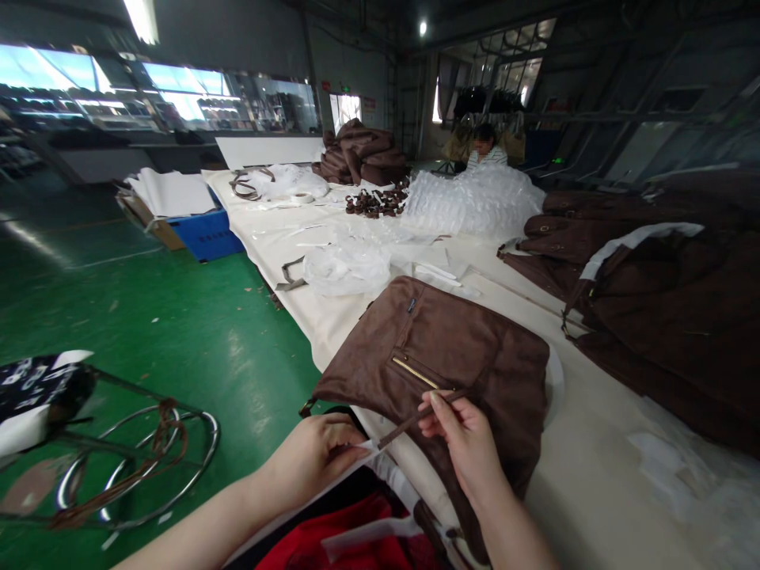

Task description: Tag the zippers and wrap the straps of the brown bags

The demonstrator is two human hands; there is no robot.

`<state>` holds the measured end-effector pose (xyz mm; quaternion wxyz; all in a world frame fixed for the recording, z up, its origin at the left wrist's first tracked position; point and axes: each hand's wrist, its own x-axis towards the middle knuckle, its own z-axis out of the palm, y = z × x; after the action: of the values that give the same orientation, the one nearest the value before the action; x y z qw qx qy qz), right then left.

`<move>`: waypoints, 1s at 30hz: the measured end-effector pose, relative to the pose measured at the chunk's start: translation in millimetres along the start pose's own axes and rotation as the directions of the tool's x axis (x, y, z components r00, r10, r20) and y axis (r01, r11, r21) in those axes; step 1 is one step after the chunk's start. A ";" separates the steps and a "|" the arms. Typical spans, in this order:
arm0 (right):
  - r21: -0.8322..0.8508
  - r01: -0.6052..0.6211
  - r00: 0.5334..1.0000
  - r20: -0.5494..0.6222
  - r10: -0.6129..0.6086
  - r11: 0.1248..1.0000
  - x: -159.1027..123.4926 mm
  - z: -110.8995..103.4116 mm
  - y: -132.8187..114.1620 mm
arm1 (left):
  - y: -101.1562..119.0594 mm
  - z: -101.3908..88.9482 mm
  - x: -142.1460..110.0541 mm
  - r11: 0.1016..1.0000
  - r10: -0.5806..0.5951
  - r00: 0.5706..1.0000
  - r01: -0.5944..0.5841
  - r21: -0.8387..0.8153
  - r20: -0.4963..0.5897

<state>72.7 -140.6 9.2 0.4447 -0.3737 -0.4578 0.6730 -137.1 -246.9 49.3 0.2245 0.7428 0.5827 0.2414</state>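
Note:
A brown bag [457,332] with a gold zipper lies flat on the table in front of me. Over its lower edge, my right hand [454,423] pinches a thin brown strap [407,428] between thumb and fingers. To its left, my left hand [332,447] is closed on a strip of white wrapping [371,447] at the strap's end. Part of the bag's shoulder strap, wrapped in white, hangs near my lap and is partly hidden by my hands and arms.
Brown bags [677,317] are heaped on the right. Clear plastic [347,267], small brown pieces [377,202] and a white plastic pile [475,202] lie farther up the table [285,237]. A person [488,150] sits behind. On the left stand a blue box [205,235] and a metal-ringed stool [207,443].

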 end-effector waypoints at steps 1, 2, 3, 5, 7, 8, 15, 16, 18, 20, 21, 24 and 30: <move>-0.010 0.002 1.000 0.003 -0.002 1.000 0.0 -0.1 0.5 | 0.1 -0.3 0.0 1.000 -0.004 1.000 0.004 0.000 -0.005; -0.020 0.005 1.000 0.007 -0.005 1.000 0.1 -0.2 1.1 | 0.5 -0.6 0.2 1.000 -0.008 1.000 0.008 0.000 -0.007; -0.027 0.009 1.000 0.008 -0.008 1.000 0.1 -0.3 1.6 | 1.0 -0.9 0.3 1.000 -0.012 1.000 0.012 0.001 -0.006; -0.035 0.016 1.000 0.003 -0.016 0.999 0.2 -0.4 2.5 | 2.1 -1.2 0.8 1.000 -0.013 1.000 0.013 0.004 0.001; -0.041 0.027 1.000 -0.007 -0.027 0.999 0.4 -0.6 2.8 | 2.6 -1.0 1.1 1.000 -0.009 1.000 0.009 0.004 0.017; -0.044 0.033 0.999 -0.011 -0.033 0.998 0.4 -0.6 2.7 | 2.5 -0.7 1.2 1.000 -0.012 1.000 0.012 0.000 0.024; -0.065 0.063 0.997 0.041 -0.060 0.996 -0.7 -2.4 3.5 | -7.7 6.3 4.7 0.989 -0.135 0.991 0.135 -0.067 -0.007; -0.061 0.063 0.997 0.045 -0.060 0.996 -1.1 -2.9 3.9 | -9.5 7.1 5.7 0.986 -0.146 0.989 0.145 -0.088 -0.010; -0.045 0.056 0.997 0.054 -0.053 0.997 -1.6 -3.5 4.4 | -12.0 7.9 7.8 0.977 -0.175 0.984 0.172 -0.123 -0.020; -0.024 0.042 0.997 0.063 -0.040 0.999 -2.2 -3.6 4.1 | -12.8 7.8 10.0 0.969 -0.206 0.978 0.199 -0.147 -0.031; -0.012 0.034 0.997 0.065 -0.033 0.999 -2.4 -3.3 3.8 | -12.7 7.6 11.0 0.964 -0.219 0.975 0.211 -0.160 -0.035; 0.018 0.012 0.998 0.067 -0.013 1.000 -2.7 -1.7 1.9 | -10.8 6.4 14.5 0.958 -0.204 0.978 0.191 -0.213 -0.044; -0.077 -0.008 0.994 0.108 0.016 0.997 -1.4 3.0 -0.4 | -2.3 6.2 28.3 0.961 -0.070 0.995 0.048 -0.272 -0.070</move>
<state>70.6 -142.7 10.6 0.4006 -0.3560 -0.5043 0.6771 -129.2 -219.1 45.7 0.3076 0.6775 0.5747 0.3406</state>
